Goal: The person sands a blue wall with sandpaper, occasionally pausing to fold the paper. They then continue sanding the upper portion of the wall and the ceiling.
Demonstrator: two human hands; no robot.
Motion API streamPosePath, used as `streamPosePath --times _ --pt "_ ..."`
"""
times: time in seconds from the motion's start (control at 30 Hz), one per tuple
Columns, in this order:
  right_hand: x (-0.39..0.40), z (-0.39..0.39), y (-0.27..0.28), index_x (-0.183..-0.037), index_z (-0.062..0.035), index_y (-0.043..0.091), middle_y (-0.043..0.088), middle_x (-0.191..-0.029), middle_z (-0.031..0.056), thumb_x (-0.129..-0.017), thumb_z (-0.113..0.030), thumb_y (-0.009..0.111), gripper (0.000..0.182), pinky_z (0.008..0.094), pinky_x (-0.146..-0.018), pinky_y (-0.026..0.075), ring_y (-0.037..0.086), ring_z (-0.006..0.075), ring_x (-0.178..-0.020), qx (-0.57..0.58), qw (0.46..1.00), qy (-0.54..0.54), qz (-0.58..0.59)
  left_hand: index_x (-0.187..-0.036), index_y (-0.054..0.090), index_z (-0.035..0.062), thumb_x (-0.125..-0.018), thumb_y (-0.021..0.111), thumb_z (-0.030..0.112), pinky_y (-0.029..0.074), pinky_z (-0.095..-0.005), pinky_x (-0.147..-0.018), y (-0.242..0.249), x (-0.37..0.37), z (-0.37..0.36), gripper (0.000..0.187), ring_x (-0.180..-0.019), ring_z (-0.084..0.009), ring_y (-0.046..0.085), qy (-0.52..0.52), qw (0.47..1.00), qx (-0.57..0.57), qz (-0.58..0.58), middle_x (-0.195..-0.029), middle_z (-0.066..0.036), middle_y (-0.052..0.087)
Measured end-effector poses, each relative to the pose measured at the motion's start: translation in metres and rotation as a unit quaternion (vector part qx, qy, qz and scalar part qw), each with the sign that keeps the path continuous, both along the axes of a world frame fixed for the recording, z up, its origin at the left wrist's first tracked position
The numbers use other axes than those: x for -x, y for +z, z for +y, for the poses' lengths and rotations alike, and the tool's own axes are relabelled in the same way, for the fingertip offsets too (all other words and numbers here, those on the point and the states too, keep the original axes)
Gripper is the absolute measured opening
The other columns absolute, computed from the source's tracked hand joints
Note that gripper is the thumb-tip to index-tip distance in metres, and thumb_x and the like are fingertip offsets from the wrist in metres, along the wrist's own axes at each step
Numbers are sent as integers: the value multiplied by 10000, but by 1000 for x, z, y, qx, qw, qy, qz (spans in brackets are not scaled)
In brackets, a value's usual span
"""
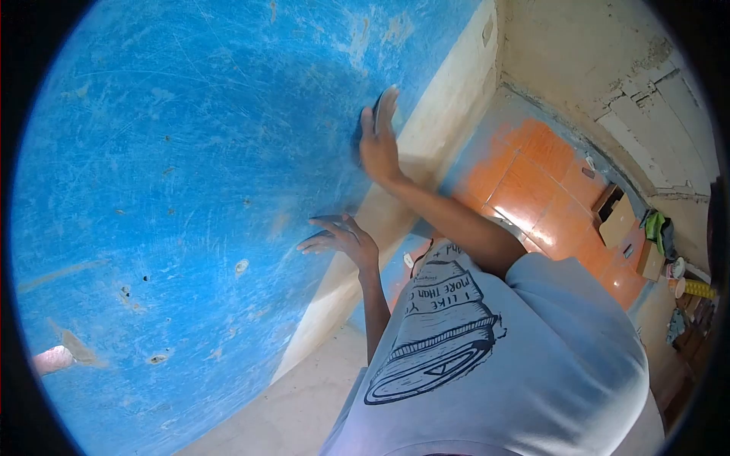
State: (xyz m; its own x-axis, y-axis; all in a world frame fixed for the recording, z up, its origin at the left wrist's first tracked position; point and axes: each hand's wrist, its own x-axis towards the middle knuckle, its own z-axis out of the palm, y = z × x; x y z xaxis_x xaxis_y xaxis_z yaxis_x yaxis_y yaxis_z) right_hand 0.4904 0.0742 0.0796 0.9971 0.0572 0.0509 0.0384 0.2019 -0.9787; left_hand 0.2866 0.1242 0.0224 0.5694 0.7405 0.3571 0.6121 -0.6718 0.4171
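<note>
Both our hands look empty, fingers parted: our right hand (380,150) farther, our left hand (348,242) nearer, by the right edge of the scuffed blue surface (190,152) filling the left. We cannot tell contact; light, even pressure should suit.

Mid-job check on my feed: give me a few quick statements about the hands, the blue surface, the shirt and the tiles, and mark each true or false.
1. The left hand and right hand are both bare. True.
2. The two hands are clasped together. False: they are apart.
3. The blue surface is scratched. True.
4. The shirt is plain. False: it is printed with dark lettering and a drawing.
5. The tiles toward the picture's right are orange. True.
</note>
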Motion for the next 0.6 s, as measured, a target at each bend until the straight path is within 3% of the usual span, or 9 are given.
streamPosePath --times 0.13,0.23,0.43,0.53,0.6 --pt "43 -7 23 -1585 -17 -67 -91 -1652 241 -1085 -467 260 747 655 -1174 18 -46 433 -1524 54 992 114 9 -1596 -130 163 -1051 310 554 -51 -834 -989 -6 -7 3 802 -1307 -675 -334 6 1000 7 -14 -1439 -442 -377" --pt "2 -9 13 -1586 -22 -76 -103 -1653 236 -1080 -483 249 758 666 -1166 22 -56 432 -1524 54 998 21 11 -1594 -139 170 -1052 307 556 -50 -840 -981 -3 -7 3 801 -1307 -681 -327 15 1000 15 -6 -1438 -438 -383" --pt "37 -4 21 -1584 -6 -56 -84 -1652 246 -1084 -468 250 747 635 -1183 45 -53 435 -1523 87 992 88 -25 -1587 -165 174 -1058 307 540 -49 -847 -971 -14 -10 8 798 -1303 -694 -314 20 1000 -10 -11 -1437 -443 -379" --pt "2 -7 19 -1581 13 -37 -86 -1647 260 -1085 -460 264 748 637 -1181 32 -58 432 -1524 50 998 16 27 -1581 -181 162 -1060 320 528 -40 -848 -971 -15 -8 7 811 -1293 -709 -310 22 1000 -18 -3 -1423 -468 -367" --pt "33 -5 25 -1580 18 -30 -88 -1644 267 -1086 -453 271 746 637 -1181 25 -61 430 -1524 44 997 60 4 -1575 -197 155 -1059 328 527 -36 -851 -965 -17 -12 8 824 -1281 -719 -311 21 999 -25 -5 -1408 -489 -361"
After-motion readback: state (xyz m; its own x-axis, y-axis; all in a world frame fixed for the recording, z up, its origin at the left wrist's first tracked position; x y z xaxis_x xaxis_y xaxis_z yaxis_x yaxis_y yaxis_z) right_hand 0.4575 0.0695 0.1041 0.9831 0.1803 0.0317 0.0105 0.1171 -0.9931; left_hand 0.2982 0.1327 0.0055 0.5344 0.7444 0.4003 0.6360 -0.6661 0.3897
